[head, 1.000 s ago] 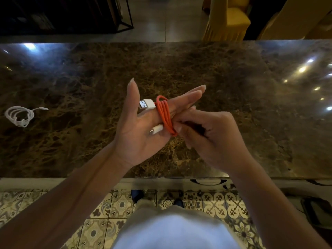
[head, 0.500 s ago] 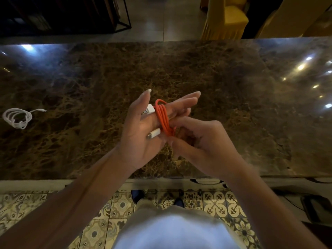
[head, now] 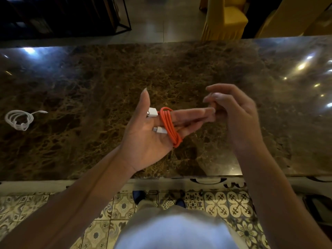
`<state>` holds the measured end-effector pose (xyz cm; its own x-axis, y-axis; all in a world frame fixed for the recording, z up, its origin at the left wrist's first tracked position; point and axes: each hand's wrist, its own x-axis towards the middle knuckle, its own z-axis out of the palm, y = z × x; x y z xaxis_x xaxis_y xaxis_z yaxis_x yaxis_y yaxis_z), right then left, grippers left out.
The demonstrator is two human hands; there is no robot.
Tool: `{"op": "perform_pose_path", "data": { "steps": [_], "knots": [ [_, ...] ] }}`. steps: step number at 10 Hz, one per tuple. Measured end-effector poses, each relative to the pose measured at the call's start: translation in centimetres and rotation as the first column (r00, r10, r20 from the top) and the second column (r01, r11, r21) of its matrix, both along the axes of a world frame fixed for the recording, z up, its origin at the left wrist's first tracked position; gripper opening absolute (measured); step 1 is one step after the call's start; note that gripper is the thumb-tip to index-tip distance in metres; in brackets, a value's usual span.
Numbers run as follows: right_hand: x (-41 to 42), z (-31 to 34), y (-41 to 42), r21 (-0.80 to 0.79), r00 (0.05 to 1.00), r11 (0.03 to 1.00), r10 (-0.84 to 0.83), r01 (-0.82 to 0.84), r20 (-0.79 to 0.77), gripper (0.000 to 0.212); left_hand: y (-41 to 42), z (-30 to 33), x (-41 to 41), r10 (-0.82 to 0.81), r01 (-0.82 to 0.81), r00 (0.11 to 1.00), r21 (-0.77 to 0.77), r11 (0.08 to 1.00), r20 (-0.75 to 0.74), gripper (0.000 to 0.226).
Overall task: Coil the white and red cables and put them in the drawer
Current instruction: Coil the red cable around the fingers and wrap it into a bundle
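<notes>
Marble, dark brown and veined, makes up the countertop [head: 197,69], which spans the view from side to side; its near edge crosses just under the wrists, its far edge runs along the 12 o'clock side. Most of the slab is bare, widest toward 2 and 10 o'clock. Patterned floor tiles [head: 224,203] show below the near edge at 6 o'clock. Yellow-covered chair [head: 224,18] stands beyond the far edge at 1 o'clock.

Left hand [head: 149,135] held above centre of the slab, palm up, fingers extended toward 3 o'clock, thumb raised clear. Red cable [head: 169,127] wound in several loops around those fingers, its two white plugs lying on the palm side. Right hand [head: 233,117] just at 3 o'clock of the left fingertips, fingers loosely curled, blurred; contact with fingertips or cable: cannot tell.

White cable [head: 18,119] already coiled, lying on the marble at 9 o'clock near the left frame edge, well apart from both hands.
</notes>
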<state>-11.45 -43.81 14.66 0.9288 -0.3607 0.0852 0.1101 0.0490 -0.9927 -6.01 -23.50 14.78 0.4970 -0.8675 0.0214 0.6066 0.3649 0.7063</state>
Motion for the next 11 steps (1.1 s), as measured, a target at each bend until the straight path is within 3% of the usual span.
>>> {"op": "perform_pose_path", "data": {
  "steps": [1,2,3,4,6,7,8,11],
  "knots": [
    [1.2,-1.5,0.7,0.087,0.965,0.975,0.213,-0.202,-0.149,0.036,0.0,-0.1,-0.2,-0.063,0.063,0.997,-0.001,0.998,-0.034,0.084],
    [1.5,-2.0,2.1,0.191,0.85,0.865,0.495,-0.464,-0.179,0.05,0.2,-0.1,-0.3,-0.103,0.102,0.987,-0.013,0.995,-0.127,0.07],
    [1.5,-1.9,2.9,0.266,0.762,0.771,0.628,-0.579,-0.161,0.042,0.6,-0.2,-0.3,-0.162,0.164,0.981,0.003,0.987,-0.106,0.061],
    [1.5,-1.9,3.0,0.222,0.745,0.752,0.654,-0.621,-0.129,0.027,1.1,-0.6,-0.3,-0.193,0.197,0.979,0.072,0.978,-0.062,0.062],
    [1.8,-2.1,3.0,0.206,0.697,0.706,0.706,-0.677,-0.129,0.026,1.4,-1.5,-0.2,-0.241,0.247,0.966,0.062,0.967,-0.093,0.067],
    [1.4,-2.4,2.6,0.173,0.714,0.729,0.684,-0.663,-0.148,0.018,1.2,-2.0,-0.3,-0.321,0.325,0.945,0.068,0.943,-0.061,0.073],
    [0.8,-2.6,2.3,0.174,0.65,0.67,0.743,-0.722,-0.162,0.015,0.8,-2.4,-0.9,-0.423,0.416,0.905,0.106,0.903,0.047,0.081],
    [0.2,-2.5,2.2,0.21,0.716,0.717,0.692,-0.665,-0.095,0.016,0.5,-2.5,0.5,-0.546,0.527,0.832,0.169,0.833,0.095,0.109]
  ]
}}
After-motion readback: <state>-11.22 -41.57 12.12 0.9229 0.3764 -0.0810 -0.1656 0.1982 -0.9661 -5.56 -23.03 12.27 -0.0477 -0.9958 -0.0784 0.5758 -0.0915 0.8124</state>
